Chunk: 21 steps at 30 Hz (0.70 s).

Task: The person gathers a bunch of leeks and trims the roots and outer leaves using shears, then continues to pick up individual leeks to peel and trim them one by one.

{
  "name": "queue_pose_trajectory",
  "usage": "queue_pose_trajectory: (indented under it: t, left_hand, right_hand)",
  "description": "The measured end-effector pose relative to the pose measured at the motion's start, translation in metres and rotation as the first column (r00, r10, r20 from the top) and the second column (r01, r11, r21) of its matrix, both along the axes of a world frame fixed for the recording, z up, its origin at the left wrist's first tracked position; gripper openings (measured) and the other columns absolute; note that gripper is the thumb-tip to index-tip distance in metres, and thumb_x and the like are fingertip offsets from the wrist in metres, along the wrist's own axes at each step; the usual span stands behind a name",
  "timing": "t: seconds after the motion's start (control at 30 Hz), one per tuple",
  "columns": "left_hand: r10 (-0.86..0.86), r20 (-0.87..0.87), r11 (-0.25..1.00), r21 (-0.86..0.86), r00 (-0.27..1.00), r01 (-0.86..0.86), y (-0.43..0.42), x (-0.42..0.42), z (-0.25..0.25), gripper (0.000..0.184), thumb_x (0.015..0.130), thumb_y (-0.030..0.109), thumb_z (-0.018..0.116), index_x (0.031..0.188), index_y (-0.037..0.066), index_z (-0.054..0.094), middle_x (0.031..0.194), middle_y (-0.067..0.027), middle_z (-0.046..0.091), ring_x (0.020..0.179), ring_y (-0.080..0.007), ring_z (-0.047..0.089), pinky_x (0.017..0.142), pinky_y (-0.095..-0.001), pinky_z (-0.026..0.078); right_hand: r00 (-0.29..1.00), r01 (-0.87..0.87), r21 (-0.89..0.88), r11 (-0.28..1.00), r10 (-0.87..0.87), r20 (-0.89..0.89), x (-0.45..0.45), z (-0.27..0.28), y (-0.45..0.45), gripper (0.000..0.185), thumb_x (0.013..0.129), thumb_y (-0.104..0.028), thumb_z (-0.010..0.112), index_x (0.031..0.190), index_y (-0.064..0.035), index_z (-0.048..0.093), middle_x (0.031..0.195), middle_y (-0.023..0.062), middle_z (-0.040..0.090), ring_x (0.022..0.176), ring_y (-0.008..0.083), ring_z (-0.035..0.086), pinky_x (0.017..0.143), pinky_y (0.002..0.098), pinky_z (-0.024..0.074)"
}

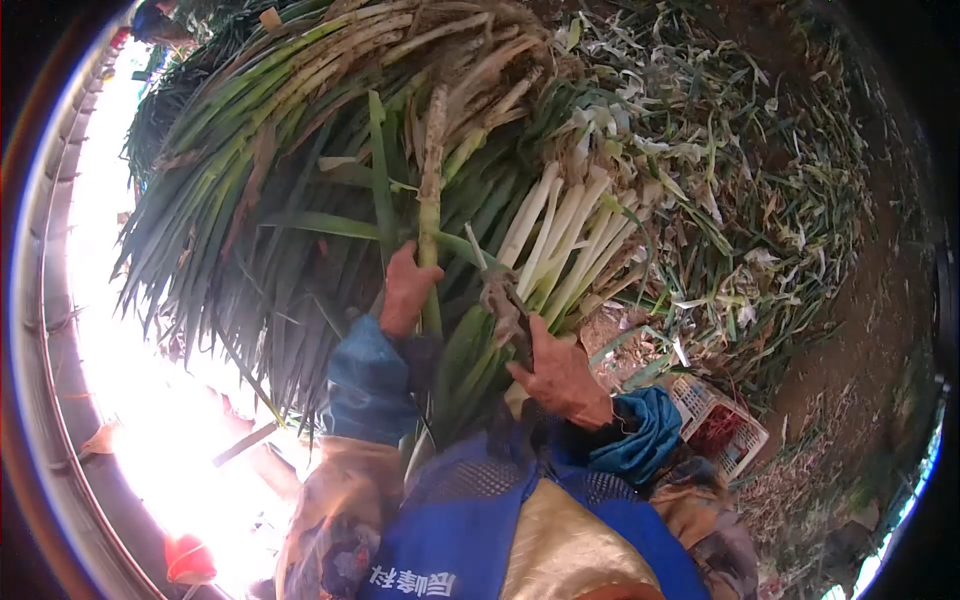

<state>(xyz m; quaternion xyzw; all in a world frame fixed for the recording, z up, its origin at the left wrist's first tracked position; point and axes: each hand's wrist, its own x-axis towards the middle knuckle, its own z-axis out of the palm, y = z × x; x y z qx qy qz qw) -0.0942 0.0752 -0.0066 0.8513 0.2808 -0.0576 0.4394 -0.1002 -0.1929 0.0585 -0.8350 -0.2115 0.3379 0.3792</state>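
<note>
My left hand [405, 290] is closed around a long leek [431, 190], held upright with its dirty, root-end shank pointing away from me. My right hand [562, 375] grips a thin-tipped tool [505, 300] with a dark, grimy body; its pale narrow tip points toward the leek. What kind of tool it is, I cannot tell. Just beyond my right hand lies a bunch of cleaned leeks [560, 230] with white, bare shanks. A large heap of uncleaned leeks [290, 110], soil on their roots, spreads behind and left of my left hand.
Stripped leaves and peelings [740, 180] cover the ground at the right. A small white plastic basket [745, 447] with red strands inside stands near my right elbow. Bare soil [850, 400] shows at the far right. A red object [188, 558] lies at the lower left, by a curved edge.
</note>
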Motion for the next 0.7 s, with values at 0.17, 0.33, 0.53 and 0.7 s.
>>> queue_pose_trajectory:
  t: [0.17, 0.33, 0.53, 0.7]
  left_hand:
    - [0.178, -0.023, 0.804, -0.573, 0.984, -0.158, -0.028, -0.014, 0.013, 0.036, 0.071, 0.009, 0.057, 0.105, -0.001, 0.054, 0.073, -0.0054, 0.053, 0.057, -0.015, 0.053, 0.052, -0.0271, 0.042]
    - [0.179, -0.112, 0.613, -0.765, 0.977, -0.2, -0.03, -0.02, 0.005, 0.032, 0.074, 0.005, 0.052, 0.105, -0.001, 0.052, 0.071, -0.0048, 0.052, 0.05, -0.0131, 0.05, 0.046, -0.0245, 0.042]
    - [0.177, -0.132, 0.482, -0.852, 0.975, -0.203, -0.013, -0.014, -0.006, 0.03, 0.075, 0.004, 0.052, 0.105, -0.002, 0.051, 0.073, -0.0063, 0.055, 0.052, -0.0142, 0.054, 0.048, -0.0259, 0.046]
    - [0.136, -0.115, 0.509, -0.844, 0.984, -0.169, -0.015, -0.015, -0.013, 0.032, 0.076, 0.004, 0.05, 0.107, -0.003, 0.053, 0.081, -0.0082, 0.059, 0.059, -0.0146, 0.058, 0.053, -0.0258, 0.049]
  right_hand:
    - [0.996, -0.074, -0.036, 0.997, 0.075, 0.037, -0.018, 0.011, -0.005, 0.068, 0.075, -0.026, 0.065, 0.127, 0.0009, 0.03, 0.081, 0.0265, 0.057, 0.076, 0.0439, 0.058, 0.065, 0.0476, 0.0462]
    - [0.996, -0.084, -0.065, 0.994, 0.086, 0.037, -0.021, -0.006, 0.001, 0.068, 0.074, -0.024, 0.065, 0.126, 0.0011, 0.031, 0.08, 0.0259, 0.057, 0.075, 0.0434, 0.057, 0.064, 0.0472, 0.0463]
    - [0.954, -0.149, -0.044, 0.988, 0.155, 0.256, -0.033, -0.01, -0.01, 0.06, 0.074, -0.021, 0.063, 0.121, 0.0021, 0.033, 0.08, 0.0254, 0.057, 0.074, 0.043, 0.057, 0.065, 0.0474, 0.0465]
    - [0.99, -0.122, -0.149, 0.981, 0.131, 0.052, -0.002, -0.027, 0.026, 0.061, 0.074, -0.02, 0.063, 0.122, 0.0018, 0.032, 0.08, 0.0254, 0.058, 0.075, 0.0435, 0.057, 0.066, 0.048, 0.0465]
